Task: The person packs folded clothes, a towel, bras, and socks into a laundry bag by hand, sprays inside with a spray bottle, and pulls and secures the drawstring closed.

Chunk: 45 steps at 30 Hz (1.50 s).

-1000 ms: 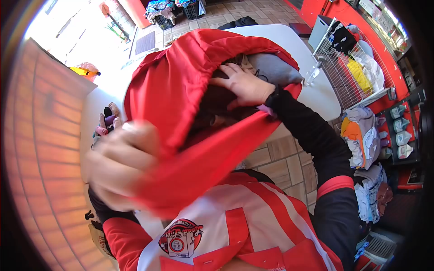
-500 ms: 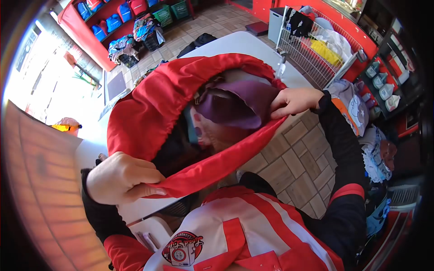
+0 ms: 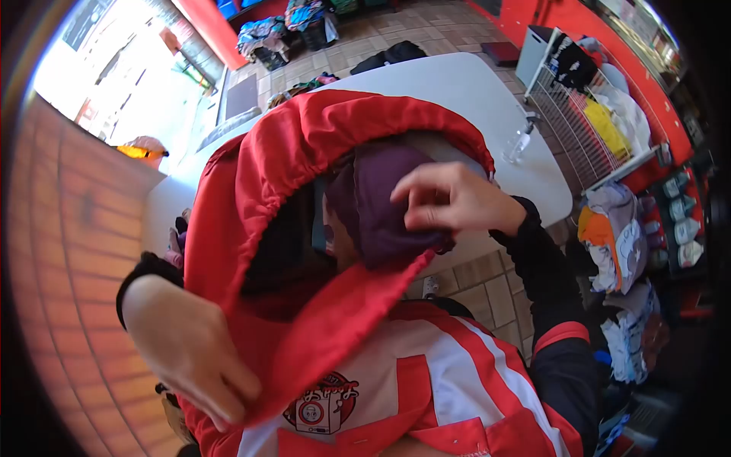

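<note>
A large red cloth bag (image 3: 282,145) with a gathered rim lies wide open before me on the white table (image 3: 457,80). Its near edge is pinched in my left hand (image 3: 190,343), at the lower left. My right hand (image 3: 457,199) is over the right side of the opening, fingers curled and apart, against or just above a purple cloth (image 3: 377,206); whether it touches the cloth is unclear. Dark clothes sit deeper in the bag, in shadow, beside a grey item under the far rim.
A clear spray bottle (image 3: 519,141) stands on the table's right side. Beyond it is a wire cart (image 3: 567,114) holding clothes. Folded laundry (image 3: 609,236) and detergent bottles (image 3: 687,228) are at the right. Clothes-filled baskets (image 3: 308,34) stand at the back, an orange wall (image 3: 76,251) at the left.
My right hand has let go of the bag's right rim and moved inward over the purple cloth. My left hand has drawn the near edge lower and closer to my body.
</note>
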### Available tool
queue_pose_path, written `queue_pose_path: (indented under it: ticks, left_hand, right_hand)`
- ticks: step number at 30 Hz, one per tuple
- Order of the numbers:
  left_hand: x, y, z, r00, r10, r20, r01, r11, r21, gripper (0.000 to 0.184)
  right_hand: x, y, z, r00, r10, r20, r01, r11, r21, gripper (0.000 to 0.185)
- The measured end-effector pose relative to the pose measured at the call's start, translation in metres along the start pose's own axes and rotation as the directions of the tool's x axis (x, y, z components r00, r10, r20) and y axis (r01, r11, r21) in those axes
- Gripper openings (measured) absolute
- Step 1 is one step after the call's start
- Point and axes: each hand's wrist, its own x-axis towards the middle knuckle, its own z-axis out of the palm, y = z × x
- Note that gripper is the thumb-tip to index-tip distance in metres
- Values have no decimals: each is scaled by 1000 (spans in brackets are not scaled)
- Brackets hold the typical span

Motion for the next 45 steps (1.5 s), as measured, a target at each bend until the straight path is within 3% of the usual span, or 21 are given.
queue_pose_path:
  ticks: [2,7,13,15,17,19,21,23,25,26,27,29,31,33,35,37,39,40,41,43,45]
  left_hand:
    - [14,8,6,992,115,44,-119,990,77,7]
    - [20,21,4,999,8,50,-19,970,242,16]
    - [25,24,-1,995,-28,-100,50,973,224,8]
    - [25,26,-11,968,-235,-93,247,956,160,5]
    - [31,20,-21,804,-540,-247,591,771,236,15]
    - [37,-5,-23,192,-809,-556,942,312,-128,28]
    - [33,-37,-27,54,-619,-784,968,224,-110,25]
    - [38,-60,-48,277,-568,-775,926,373,57,20]
    - [67,-95,-72,490,-482,-726,832,508,224,17]
    - [84,-121,-82,605,-364,-708,746,570,344,17]
    - [104,-147,-93,639,-359,-680,723,582,372,18]
    - [144,-196,-101,591,-191,-784,717,568,403,26]
    - [161,-237,-92,567,-135,-813,753,484,445,31]
    - [162,-257,-84,554,-77,-829,782,390,486,36]
    - [154,-259,-73,603,-113,-790,774,324,545,43]
    - [152,-255,-73,587,-145,-797,784,349,513,37]
    - [152,-253,-74,586,-156,-795,762,441,474,33]
    - [154,-251,-78,577,-159,-801,769,437,467,33]
    - [157,-249,-85,550,-253,-796,795,452,406,30]
    - [163,-247,-92,515,-355,-780,821,467,329,27]
    - [165,-247,-99,379,-325,-866,908,313,280,25]
  right_hand:
    - [10,11,-2,861,-403,-309,116,749,-652,49]
    - [31,35,10,959,-282,-23,239,852,-465,35]
    - [47,11,68,785,-608,121,544,582,-604,15]
    - [41,9,77,716,-680,160,627,523,-578,15]
    - [30,16,59,736,-658,159,667,668,-329,14]
    - [6,8,11,843,-528,97,516,847,130,18]
    - [-28,33,-22,838,-294,-459,288,954,-84,40]
    - [-45,70,-44,564,-212,-798,-212,897,-388,57]
    - [-49,139,-35,549,-99,-830,-327,888,-322,49]
    - [-51,150,-36,672,301,-676,-211,954,215,42]
    - [-52,154,-41,797,515,-315,-173,695,698,35]
    - [-51,142,-56,772,477,-421,20,643,766,29]
    - [-49,112,-78,858,339,-386,369,114,922,34]
    - [-49,109,-87,876,301,-376,383,38,923,34]
    - [-51,84,-85,882,286,-375,225,443,868,39]
    - [-65,99,-85,862,319,-394,-227,937,264,56]
    - [-72,140,-88,907,421,-4,-421,907,12,52]
    - [-79,149,-75,939,345,-8,-317,872,372,43]
    - [-76,132,-86,941,338,-2,-315,877,363,43]
    - [-73,87,-105,944,328,-44,-75,342,937,35]
    - [-40,72,-102,923,378,-64,10,145,989,24]
